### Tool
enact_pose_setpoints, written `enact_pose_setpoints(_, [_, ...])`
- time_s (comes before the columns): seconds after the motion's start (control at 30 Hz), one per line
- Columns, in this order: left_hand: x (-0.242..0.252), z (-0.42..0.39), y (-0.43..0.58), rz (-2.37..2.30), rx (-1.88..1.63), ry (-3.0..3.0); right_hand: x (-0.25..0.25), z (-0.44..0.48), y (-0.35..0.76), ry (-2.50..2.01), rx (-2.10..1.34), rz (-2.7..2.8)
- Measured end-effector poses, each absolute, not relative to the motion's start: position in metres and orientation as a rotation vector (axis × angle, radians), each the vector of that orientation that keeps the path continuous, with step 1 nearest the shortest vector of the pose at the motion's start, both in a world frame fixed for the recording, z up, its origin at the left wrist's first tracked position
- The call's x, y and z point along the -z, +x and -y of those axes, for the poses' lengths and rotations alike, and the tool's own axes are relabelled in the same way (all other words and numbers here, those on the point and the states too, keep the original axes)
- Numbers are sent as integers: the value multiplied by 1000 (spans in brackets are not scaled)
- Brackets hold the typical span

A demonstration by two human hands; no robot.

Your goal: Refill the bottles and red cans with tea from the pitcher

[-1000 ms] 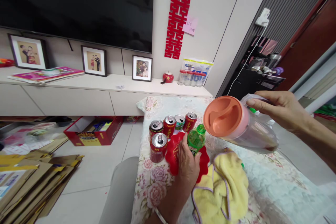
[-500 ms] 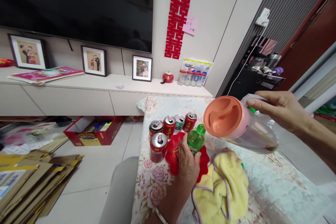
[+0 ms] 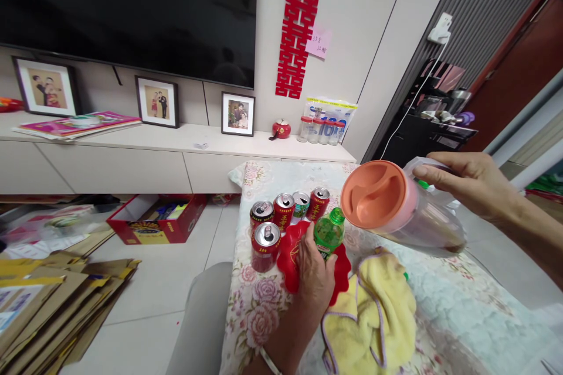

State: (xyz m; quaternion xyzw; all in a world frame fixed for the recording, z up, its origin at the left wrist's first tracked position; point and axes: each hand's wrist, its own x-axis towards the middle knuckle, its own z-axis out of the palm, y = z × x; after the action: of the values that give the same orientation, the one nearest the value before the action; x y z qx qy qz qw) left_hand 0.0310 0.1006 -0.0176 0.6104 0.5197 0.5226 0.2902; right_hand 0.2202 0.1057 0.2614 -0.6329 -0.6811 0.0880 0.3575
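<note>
My left hand [image 3: 314, 272] is wrapped round a green plastic bottle [image 3: 329, 233], which stands uncapped over a red scalloped tray [image 3: 288, 261]. By its handle, my right hand [image 3: 468, 179] holds a clear pitcher [image 3: 428, 222] with an orange lid [image 3: 373, 194]. The pitcher is tipped to the left, its lid close to the bottle's mouth, and a little brown liquid lies in its lower end. I cannot make out a stream between them. Just left of the bottle are several drink cans, among them a red can [image 3: 265, 249] and a green can [image 3: 301, 206].
A yellow cloth [image 3: 373, 310] lies on the flowered tablecloth [image 3: 259, 313], right of my left forearm. Behind the table runs a white cabinet [image 3: 176, 140] with picture frames and jars. On the floor at left are a red box [image 3: 153, 231] and flattened cardboard [image 3: 65, 299].
</note>
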Motion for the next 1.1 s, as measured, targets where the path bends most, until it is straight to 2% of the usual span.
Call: enact_pose_setpoints(1.1, [18, -101, 31, -1382, -1386, 1648, -262, -107, 218, -1599, -236, 1782])
